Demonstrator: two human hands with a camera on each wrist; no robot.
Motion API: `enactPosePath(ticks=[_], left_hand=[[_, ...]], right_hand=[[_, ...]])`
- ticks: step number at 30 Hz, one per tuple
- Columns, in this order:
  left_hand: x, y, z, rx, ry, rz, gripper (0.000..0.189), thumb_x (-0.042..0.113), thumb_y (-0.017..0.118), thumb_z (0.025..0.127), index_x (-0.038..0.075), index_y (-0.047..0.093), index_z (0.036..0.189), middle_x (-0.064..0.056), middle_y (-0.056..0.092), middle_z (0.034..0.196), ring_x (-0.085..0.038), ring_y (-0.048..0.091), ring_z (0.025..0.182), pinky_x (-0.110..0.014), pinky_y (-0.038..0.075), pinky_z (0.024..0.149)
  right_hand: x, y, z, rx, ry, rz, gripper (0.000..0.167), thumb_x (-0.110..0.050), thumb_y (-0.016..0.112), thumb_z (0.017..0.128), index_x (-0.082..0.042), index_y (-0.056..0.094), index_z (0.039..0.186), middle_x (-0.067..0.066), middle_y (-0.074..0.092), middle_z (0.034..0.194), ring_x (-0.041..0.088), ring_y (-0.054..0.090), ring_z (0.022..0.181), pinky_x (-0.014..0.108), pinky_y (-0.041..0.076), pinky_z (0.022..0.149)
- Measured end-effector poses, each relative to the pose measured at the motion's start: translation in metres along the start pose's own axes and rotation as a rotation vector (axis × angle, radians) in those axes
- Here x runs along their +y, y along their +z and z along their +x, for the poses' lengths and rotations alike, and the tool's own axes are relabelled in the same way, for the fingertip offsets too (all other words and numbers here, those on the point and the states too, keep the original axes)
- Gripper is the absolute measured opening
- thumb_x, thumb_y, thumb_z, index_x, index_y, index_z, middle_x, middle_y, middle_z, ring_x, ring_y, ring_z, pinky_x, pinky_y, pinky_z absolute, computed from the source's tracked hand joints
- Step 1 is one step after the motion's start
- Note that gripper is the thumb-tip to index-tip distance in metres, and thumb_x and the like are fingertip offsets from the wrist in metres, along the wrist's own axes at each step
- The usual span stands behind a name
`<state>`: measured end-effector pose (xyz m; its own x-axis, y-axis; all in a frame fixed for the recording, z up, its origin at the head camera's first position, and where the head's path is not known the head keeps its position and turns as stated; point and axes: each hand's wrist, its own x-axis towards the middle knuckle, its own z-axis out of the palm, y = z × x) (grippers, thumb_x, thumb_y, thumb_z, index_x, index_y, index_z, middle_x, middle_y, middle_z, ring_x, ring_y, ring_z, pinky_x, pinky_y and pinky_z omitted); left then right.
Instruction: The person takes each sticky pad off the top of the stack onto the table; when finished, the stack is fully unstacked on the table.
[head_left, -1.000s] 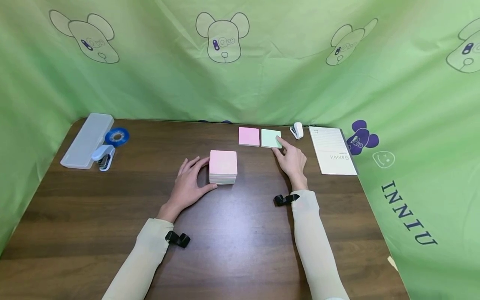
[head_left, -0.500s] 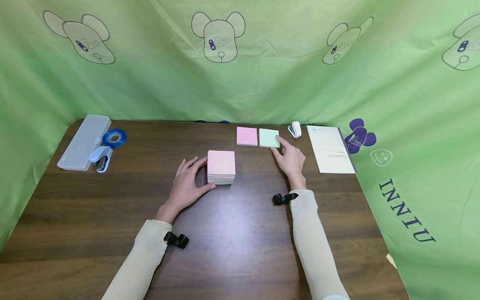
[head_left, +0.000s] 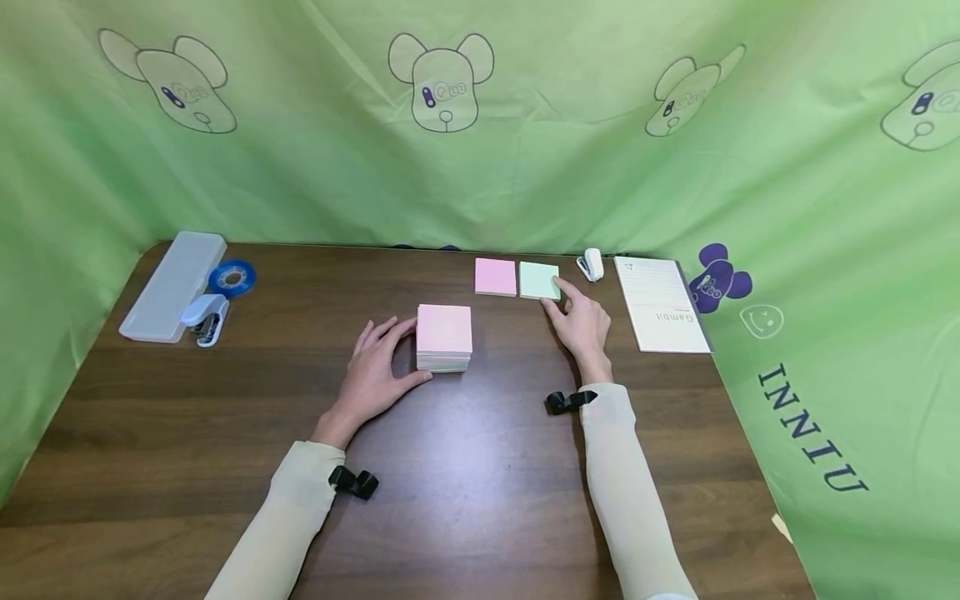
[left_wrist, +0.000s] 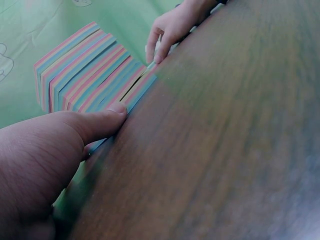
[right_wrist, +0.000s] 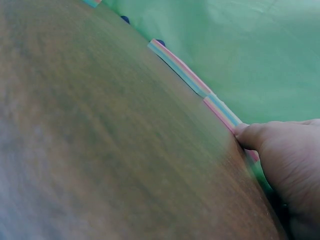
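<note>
A tall stack of sticky notes [head_left: 444, 329], pink on top, stands mid-table; its striped pink, yellow and blue sides show in the left wrist view. My left hand [head_left: 371, 379] holds it from the left, thumb [left_wrist: 116, 111] low on the near side and index finger at the far left corner. Farther back lies a thin green sticky note pad [head_left: 537, 280]. My right hand [head_left: 587, 329] grips this pad at its right end, thumb [right_wrist: 246, 134] on the near edge, index finger on the right edge. Just left of it lies a thin pink pad [head_left: 495, 277].
A small white stapler [head_left: 591, 264] and a lined notebook [head_left: 660, 304] lie at the back right. On the far left are a translucent plastic case [head_left: 172, 287], a roll of blue tape [head_left: 223, 278] and a light blue stapler [head_left: 206, 317]. Green printed cloth [head_left: 337, 167] hangs behind the table.
The head view has shifted slightly. Both hands, the stack and the pads keep their places on the table.
</note>
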<state>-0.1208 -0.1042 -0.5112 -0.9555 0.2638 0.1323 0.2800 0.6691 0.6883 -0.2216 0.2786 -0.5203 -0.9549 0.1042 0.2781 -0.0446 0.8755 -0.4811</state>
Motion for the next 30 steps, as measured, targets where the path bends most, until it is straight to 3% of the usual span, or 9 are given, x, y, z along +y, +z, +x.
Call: enactPosePath(ticks=[9,18,23,30], left_hand=[[0.000,-0.001,0.001,-0.001,-0.006,-0.010,0.093,0.036,0.094,0.091,0.009,0.048,0.167,-0.013,0.057,0.165,-0.038,0.036,0.163,-0.054,0.004,0.141],[-0.002,0.002,0.001,0.001,0.002,-0.012,0.093,0.035,0.095,0.091,0.010,0.048,0.167,-0.013,0.058,0.164,-0.038,0.036,0.163,-0.053,0.005,0.141],[-0.002,0.000,0.001,0.005,0.000,-0.006,0.093,0.036,0.095,0.091,0.011,0.048,0.167,-0.012,0.058,0.165,-0.037,0.036,0.163,-0.053,0.005,0.141],[-0.002,0.002,0.001,-0.006,0.001,0.000,0.093,0.036,0.095,0.091,0.011,0.048,0.168,-0.012,0.057,0.165,-0.037,0.036,0.164,-0.052,0.005,0.141]], right_hand=[[-0.001,0.000,0.002,-0.008,-0.003,0.010,0.047,-0.044,0.077,0.103,-0.026,0.074,0.146,-0.002,0.056,0.067,0.026,0.052,0.061,0.047,0.041,0.055],[-0.009,-0.007,-0.002,-0.017,0.043,0.046,0.046,-0.038,0.077,0.103,-0.023,0.074,0.146,-0.003,0.052,0.067,0.024,0.047,0.063,0.042,0.039,0.058],[-0.006,-0.005,0.003,-0.015,0.069,0.078,0.046,-0.040,0.075,0.103,-0.026,0.074,0.146,-0.005,0.052,0.070,0.022,0.048,0.065,0.043,0.039,0.060],[-0.009,-0.006,0.000,-0.005,0.097,0.156,0.046,-0.036,0.073,0.104,-0.022,0.073,0.147,-0.003,0.053,0.075,0.025,0.050,0.069,0.045,0.041,0.064]])
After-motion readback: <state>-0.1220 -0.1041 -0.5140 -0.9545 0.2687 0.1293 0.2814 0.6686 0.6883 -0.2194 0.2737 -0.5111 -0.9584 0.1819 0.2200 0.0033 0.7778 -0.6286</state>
